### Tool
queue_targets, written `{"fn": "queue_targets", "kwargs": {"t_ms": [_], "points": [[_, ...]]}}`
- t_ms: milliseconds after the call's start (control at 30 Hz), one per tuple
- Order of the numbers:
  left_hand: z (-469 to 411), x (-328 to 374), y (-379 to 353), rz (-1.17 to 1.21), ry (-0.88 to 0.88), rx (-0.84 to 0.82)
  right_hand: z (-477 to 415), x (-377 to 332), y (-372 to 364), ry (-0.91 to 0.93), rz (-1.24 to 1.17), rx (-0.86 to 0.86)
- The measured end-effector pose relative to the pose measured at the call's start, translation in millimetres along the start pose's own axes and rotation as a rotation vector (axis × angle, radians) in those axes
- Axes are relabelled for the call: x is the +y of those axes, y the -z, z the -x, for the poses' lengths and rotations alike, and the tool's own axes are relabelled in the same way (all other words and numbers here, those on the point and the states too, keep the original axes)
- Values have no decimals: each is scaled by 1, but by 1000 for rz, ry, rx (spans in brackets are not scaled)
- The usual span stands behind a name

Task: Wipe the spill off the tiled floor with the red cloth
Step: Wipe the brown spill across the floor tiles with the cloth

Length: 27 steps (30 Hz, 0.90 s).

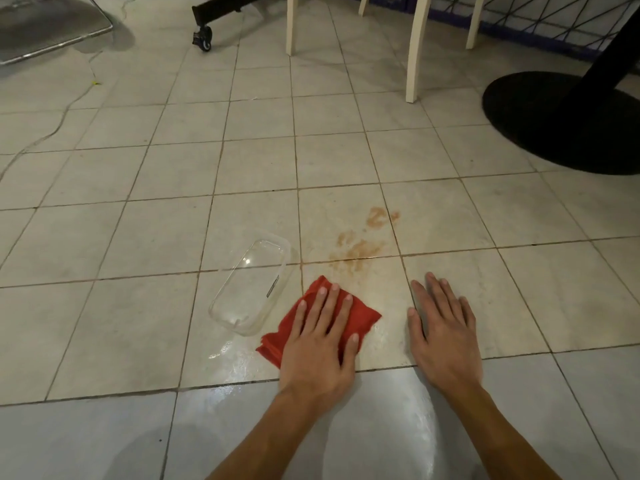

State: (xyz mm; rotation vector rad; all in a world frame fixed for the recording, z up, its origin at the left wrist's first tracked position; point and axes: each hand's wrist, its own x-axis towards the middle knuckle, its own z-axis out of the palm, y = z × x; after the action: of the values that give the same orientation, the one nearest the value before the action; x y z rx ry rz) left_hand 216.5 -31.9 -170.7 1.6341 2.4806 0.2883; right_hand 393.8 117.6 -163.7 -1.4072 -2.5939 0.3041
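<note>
On the tiled floor [145, 237] we see one clear container [251, 287] — nothing in it. Beside it our left hand [320, 341] presses flat, fingers spread, on the one red cloth [363, 315]. The orange spill [360, 249] lies just beyond. Our right hand [445, 336] rests flat — holding nothing.

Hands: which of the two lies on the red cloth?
The left hand. It lies flat on the red cloth, fingers spread. The right hand lies flat on the bare tiled floor beside it, off the cloth.

clear container [250, 287], chair legs [414, 50], black table base [568, 123]
</note>
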Motion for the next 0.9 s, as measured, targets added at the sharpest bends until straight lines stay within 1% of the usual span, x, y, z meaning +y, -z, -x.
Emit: {"fn": "queue_targets", "kwargs": {"t_ms": [133, 267, 333, 400, 467, 533, 633, 700, 833, 900], "points": [[0, -19, 4, 9, 28, 17, -3, -2, 1, 5, 8, -5], [-28, -10, 13, -13, 94, -24, -1, -3, 3, 3, -12, -3], [-23, -1, 10, 2, 63, -26, 0, -4, 4, 6, -15, 2], [-5, -1, 5, 11, -8, -8, 0, -4, 5, 4, -16, 7], [4, -9, 5, 24, -22, 2, 0, -3, 4, 6, -19, 17], [-5, -16, 8, 17, 17, 17, -2, -2, 4, 8, -21, 23], [-32, -13, 15, -7, 97, -35, -2, -3, 2, 8, -17, 14], [-41, -3, 14, -2, 109, -43, -1, -3, 2, 7, -13, 14], [-18, 3, 1, 13, -15, -5, -1, -4, 3, 10, -29, 21], [-5, -6, -1, 21, -36, 16, -1, -3, 2, 13, -19, 18]]}}
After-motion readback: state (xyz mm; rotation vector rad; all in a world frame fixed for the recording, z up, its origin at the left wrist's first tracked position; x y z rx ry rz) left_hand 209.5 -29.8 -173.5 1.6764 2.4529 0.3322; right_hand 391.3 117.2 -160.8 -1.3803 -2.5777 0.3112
